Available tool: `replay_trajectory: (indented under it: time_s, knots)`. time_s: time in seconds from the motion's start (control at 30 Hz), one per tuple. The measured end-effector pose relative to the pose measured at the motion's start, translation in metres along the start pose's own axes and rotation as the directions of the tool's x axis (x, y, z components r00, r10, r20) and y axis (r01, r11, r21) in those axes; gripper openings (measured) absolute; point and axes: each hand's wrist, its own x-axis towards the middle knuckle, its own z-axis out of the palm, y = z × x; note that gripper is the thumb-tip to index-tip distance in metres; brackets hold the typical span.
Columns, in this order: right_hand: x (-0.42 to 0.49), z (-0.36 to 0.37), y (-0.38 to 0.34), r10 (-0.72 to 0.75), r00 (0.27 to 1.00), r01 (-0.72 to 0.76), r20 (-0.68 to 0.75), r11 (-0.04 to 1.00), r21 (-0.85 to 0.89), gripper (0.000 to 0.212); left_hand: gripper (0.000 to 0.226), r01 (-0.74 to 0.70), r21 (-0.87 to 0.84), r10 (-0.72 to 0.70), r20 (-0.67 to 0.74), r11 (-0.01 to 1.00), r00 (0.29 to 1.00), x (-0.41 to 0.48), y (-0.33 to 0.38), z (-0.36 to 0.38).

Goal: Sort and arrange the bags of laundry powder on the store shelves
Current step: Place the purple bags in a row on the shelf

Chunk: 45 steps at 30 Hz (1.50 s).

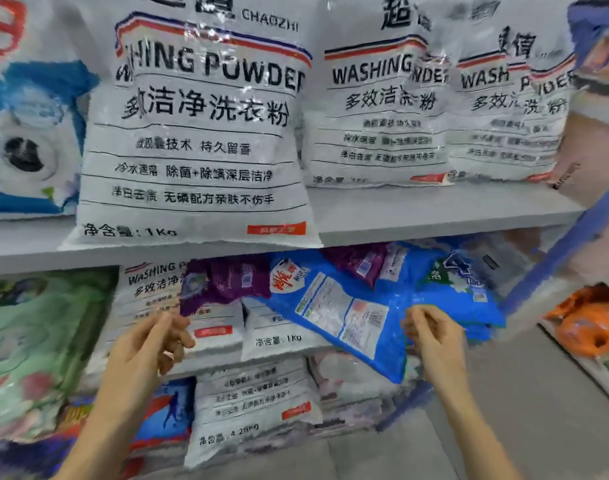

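A large white washing powder bag point(199, 140) stands upright at the front of the upper shelf point(434, 209), and two more white bags point(379, 109) stand behind it to the right. On the middle shelf a blue bag point(334, 306) lies tilted over small white bags point(282, 334), with a purple bag point(223, 282) on its left and another blue bag point(462, 289) on its right. My left hand point(157, 341) hovers with loosely curled fingers before the white bags and holds nothing. My right hand point(431, 330) hovers at the blue bag's right edge, fingers loosely curled and empty.
A blue-and-white bag point(29, 133) fills the upper left and a green bag point(36, 334) the middle left. A bigger white bag point(251, 403) stands on the lowest level. A blue shelf upright point(555, 258) runs at the right, with orange packs point(587, 327) beyond.
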Motion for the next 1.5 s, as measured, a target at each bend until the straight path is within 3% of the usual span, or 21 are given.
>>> replay_trajectory:
  time_s: [0.1,0.23,0.27,0.33,0.4,0.43,0.5,0.53,0.6,0.67,0.7,0.77,0.87,0.97,1.07,1.17,1.27,1.33,1.4,1.43,1.5]
  knots:
    - [0.052,0.033,0.012,-0.186,0.965,0.245,0.185,0.892,-0.38,0.009,0.031,0.03,0.005,-0.029,-0.088,1.0,0.996,-0.01,-0.002,0.005]
    - [0.107,0.078,0.029,-0.358,0.851,0.525,0.384,0.569,-0.632,0.046,0.031,0.027,0.032,-0.021,-0.182,0.999,0.983,-0.02,0.003,0.01]
    - [0.116,0.084,0.033,-0.355,0.836,0.546,0.418,0.476,-0.689,0.057,0.032,0.022,0.038,-0.014,-0.191,0.999,0.981,-0.023,0.005,0.011]
    - [0.132,0.093,0.037,-0.226,0.875,0.48,0.428,0.292,-0.827,0.068,0.032,-0.001,0.065,0.013,-0.191,0.998,0.981,-0.026,0.012,0.012]
    - [0.14,0.099,0.035,-0.157,0.904,0.419,0.398,0.13,-0.899,0.061,0.031,-0.023,0.093,0.039,-0.178,0.995,0.983,-0.028,0.02,0.013]
    - [0.139,0.1,0.03,-0.16,0.904,0.417,0.397,0.113,-0.902,0.052,0.031,-0.025,0.101,0.043,-0.173,0.995,0.984,-0.028,0.023,0.014]
    - [0.138,0.095,0.02,-0.24,0.904,0.408,0.354,0.234,-0.882,0.021,0.03,-0.023,0.116,0.042,-0.16,0.993,0.986,-0.029,0.026,0.015]
    - [0.137,0.092,0.018,-0.208,0.92,0.385,0.331,0.329,-0.862,0.015,0.03,-0.019,0.125,0.038,-0.149,0.992,0.988,-0.029,0.025,0.017]
    - [0.138,0.082,0.014,-0.161,0.95,0.311,0.267,0.519,-0.796,0.017,0.03,-0.011,0.132,0.026,-0.114,0.991,0.993,-0.03,0.023,0.024]
    - [0.129,0.072,0.001,-0.191,0.975,0.222,0.117,0.755,-0.617,0.019,0.028,0.013,0.11,-0.005,-0.076,0.994,0.997,-0.031,0.017,0.032]
    - [0.12,0.066,-0.01,-0.285,0.956,0.272,0.067,0.78,-0.564,0.02,0.026,0.036,0.101,-0.03,-0.052,0.994,0.998,-0.03,0.013,0.037]
    - [0.099,0.058,-0.023,-0.433,0.9,0.366,0.041,0.702,-0.611,0.022,0.019,0.078,0.119,-0.081,0.019,0.99,0.997,-0.03,0.006,0.047]
    - [0.06,0.045,-0.036,-0.441,0.895,0.407,0.066,0.748,-0.525,0.016,0.009,0.147,0.225,-0.188,0.171,0.963,0.967,-0.032,-0.003,0.065]
    - [0.024,0.036,-0.043,-0.38,0.911,0.411,0.157,0.831,-0.374,0.013,0.037,0.16,0.354,-0.289,0.349,0.921,0.892,-0.036,-0.016,0.077]
    - [0.004,0.025,-0.052,-0.182,0.924,0.182,0.335,0.983,0.031,0.018,0.066,0.134,0.415,-0.321,0.423,0.9,0.848,-0.04,-0.024,0.076]
    - [-0.007,0.014,-0.067,-0.13,0.838,-0.049,0.531,0.95,0.309,0.028,0.081,0.265,0.256,-0.359,0.467,0.929,0.808,-0.042,-0.02,0.071]
    - [-0.016,0.011,-0.075,-0.114,0.733,-0.248,0.671,0.874,0.419,0.025,0.07,0.346,0.081,-0.338,0.504,0.935,0.795,-0.043,-0.022,0.065]
    - [-0.022,0.014,-0.074,-0.071,0.707,-0.35,0.703,0.829,0.435,0.028,0.06,0.381,-0.121,-0.282,0.481,0.917,0.83,-0.042,-0.026,0.063]
    - [-0.03,0.019,-0.07,-0.023,0.692,-0.409,0.722,0.811,0.418,0.034,0.055,0.453,-0.376,-0.273,0.443,0.808,0.854,-0.042,-0.022,0.064]
    - [-0.033,0.022,-0.067,-0.005,0.685,-0.418,0.728,0.816,0.399,0.036,0.05,0.454,-0.443,-0.267,0.422,0.773,0.866,-0.041,-0.018,0.063]
    - [-0.04,0.026,-0.062,0.018,0.674,-0.403,0.739,0.847,0.347,0.034,0.045,0.401,-0.442,-0.257,0.351,0.802,0.9,-0.04,-0.012,0.061]
